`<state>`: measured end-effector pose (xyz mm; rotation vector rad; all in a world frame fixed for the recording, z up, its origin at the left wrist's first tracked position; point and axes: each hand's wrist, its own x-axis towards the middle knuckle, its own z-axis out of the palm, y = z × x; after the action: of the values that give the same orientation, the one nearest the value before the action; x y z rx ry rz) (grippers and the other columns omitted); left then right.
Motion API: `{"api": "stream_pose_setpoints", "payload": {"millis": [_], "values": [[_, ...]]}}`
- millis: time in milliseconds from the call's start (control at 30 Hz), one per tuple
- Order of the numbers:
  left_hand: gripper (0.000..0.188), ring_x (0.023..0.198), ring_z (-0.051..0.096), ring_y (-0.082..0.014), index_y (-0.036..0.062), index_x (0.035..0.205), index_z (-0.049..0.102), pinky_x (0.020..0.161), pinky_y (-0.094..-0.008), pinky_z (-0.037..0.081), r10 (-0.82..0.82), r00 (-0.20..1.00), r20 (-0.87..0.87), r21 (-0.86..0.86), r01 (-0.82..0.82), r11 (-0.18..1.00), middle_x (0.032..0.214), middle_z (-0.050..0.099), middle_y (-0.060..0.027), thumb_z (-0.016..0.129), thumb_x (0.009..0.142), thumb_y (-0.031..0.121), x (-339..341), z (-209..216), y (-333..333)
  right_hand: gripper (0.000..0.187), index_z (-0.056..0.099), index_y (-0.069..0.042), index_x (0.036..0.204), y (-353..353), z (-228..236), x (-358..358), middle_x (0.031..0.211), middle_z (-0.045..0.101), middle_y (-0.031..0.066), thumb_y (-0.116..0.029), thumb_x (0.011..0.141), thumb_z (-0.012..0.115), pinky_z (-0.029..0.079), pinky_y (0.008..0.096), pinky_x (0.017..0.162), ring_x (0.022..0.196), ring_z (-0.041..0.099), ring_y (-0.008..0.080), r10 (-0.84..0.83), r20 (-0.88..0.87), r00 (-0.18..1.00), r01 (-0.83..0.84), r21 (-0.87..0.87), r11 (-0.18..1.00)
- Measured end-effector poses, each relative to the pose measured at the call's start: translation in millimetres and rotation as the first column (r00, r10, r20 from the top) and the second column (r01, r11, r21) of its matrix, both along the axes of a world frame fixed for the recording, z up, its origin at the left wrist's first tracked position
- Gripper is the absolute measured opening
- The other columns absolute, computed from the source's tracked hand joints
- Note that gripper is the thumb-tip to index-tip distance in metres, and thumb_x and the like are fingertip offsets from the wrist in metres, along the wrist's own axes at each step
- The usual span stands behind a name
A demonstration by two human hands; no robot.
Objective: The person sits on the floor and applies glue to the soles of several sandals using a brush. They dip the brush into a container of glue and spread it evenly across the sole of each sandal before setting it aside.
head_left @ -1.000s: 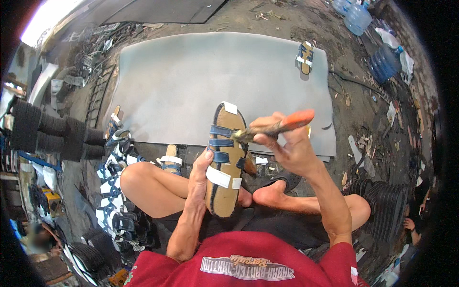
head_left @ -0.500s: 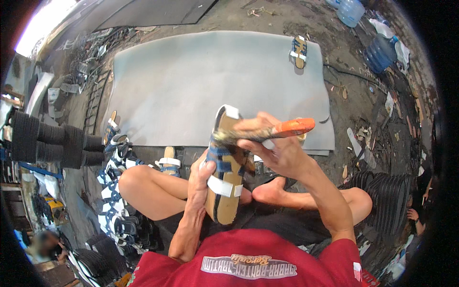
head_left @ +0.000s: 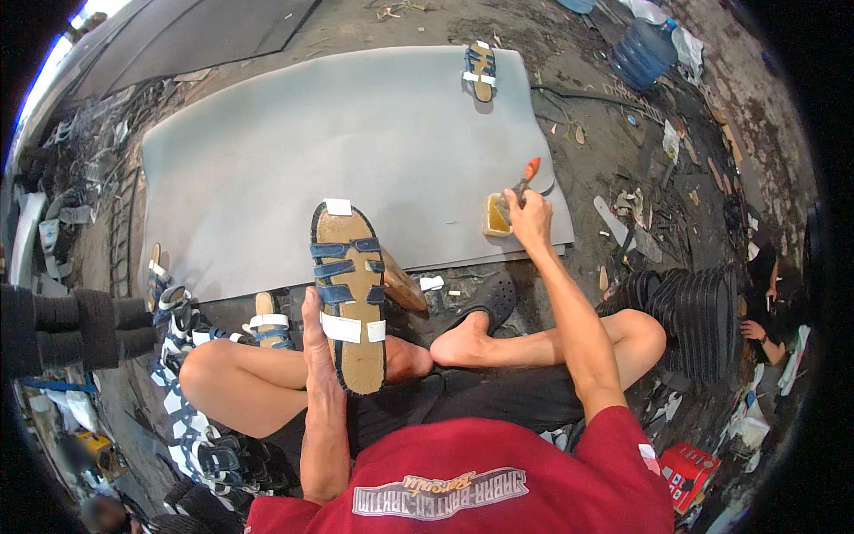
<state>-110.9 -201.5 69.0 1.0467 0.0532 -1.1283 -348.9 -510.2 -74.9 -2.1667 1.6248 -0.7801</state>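
My left hand point(head_left: 322, 360) grips a sandal point(head_left: 363, 303) by its left edge and holds it up over my lap. The sandal's tan sole faces me, with blue straps folded onto it and white tabs at the top and lower part. Farther right, my right hand point(head_left: 531, 218) is closed round a brush point(head_left: 531, 169) with an orange handle end, its bristle end down at a small square tub point(head_left: 495, 227) of amber liquid. The bristles are hidden by my hand and the tub. Another blue-strapped sandal point(head_left: 481, 71) lies at the far right corner of the grey sheet.
The large grey sheet point(head_left: 294, 142) spreads over the ground ahead. A wooden block point(head_left: 405, 287) stands behind the held sandal, near a black clog point(head_left: 489, 298). Many sandals point(head_left: 191, 392) are piled at my left, black soles point(head_left: 698, 325) are stacked at my right. Water jugs point(head_left: 642, 53) lie far right.
My right hand with the brush has moved from over the sandal, right and away to the tub. My left hand has shifted left, still holding the sandal. The whole view has turned somewhat.
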Motion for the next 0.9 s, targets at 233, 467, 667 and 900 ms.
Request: {"api": "stream_pose_setpoints", "payload": {"millis": [233,467,667,900], "values": [[0.062,0.092,0.070,-0.0168,0.0081,0.136,0.062,0.075,-0.0317,0.058,-0.013,0.999,0.041,0.079,0.010,0.997,0.114,0.071,-0.0062,0.058,0.101,0.060,3.5,-7.9,-2.5,0.036,0.068,0.002,0.083,-9.9,-36.4,-12.2,0.076,0.069,0.0259,-0.030,0.097,0.072,0.051,0.0535,0.068,0.072,0.069,0.0451,-0.009,-0.029,1.000,0.007,-0.062,0.998],[0.059,0.091,0.073,-0.0157,0.0053,0.132,0.064,0.077,-0.0308,0.062,-0.030,0.996,-0.085,-0.003,0.030,1.000,0.113,0.074,-0.0083,0.053,0.106,0.058,-0.3,2.9,-12.2,0.043,0.072,0.000,0.093,8.9,-28.4,-59.4,0.075,0.070,0.0092,-0.043,0.101,0.071,0.048,0.0377,0.057,0.061,0.064,0.0242,-0.209,0.214,0.954,0.074,0.509,0.858],[0.057,0.108,0.073,-0.0241,0.0026,0.143,0.056,0.090,-0.0405,0.063,-0.267,0.951,-0.155,-0.133,0.248,0.960,0.128,0.071,-0.0169,0.055,0.107,0.048,-7.6,23.2,-13.7,0.040,0.070,-0.005,0.116,47.6,132.9,-17.0,0.105,0.074,0.0025,-0.044,0.104,0.067,0.057,0.0320,0.079,0.088,0.071,0.0131,-0.288,0.833,0.472,-0.453,0.509,0.732],[0.060,0.114,0.068,-0.0159,0.0011,0.149,0.054,0.097,-0.0304,0.056,-0.386,0.923,0.001,-0.153,0.381,0.912,0.130,0.069,-0.0098,0.062,0.106,0.042,-25.8,34.4,-32.9,0.030,0.069,-0.004,0.115,113.4,233.3,35.4,0.105,0.074,0.0063,-0.032,0.105,0.067,0.052,0.0339,0.076,0.089,0.066,0.0152,0.465,0.593,0.657,-0.569,-0.014,0.822]]}}
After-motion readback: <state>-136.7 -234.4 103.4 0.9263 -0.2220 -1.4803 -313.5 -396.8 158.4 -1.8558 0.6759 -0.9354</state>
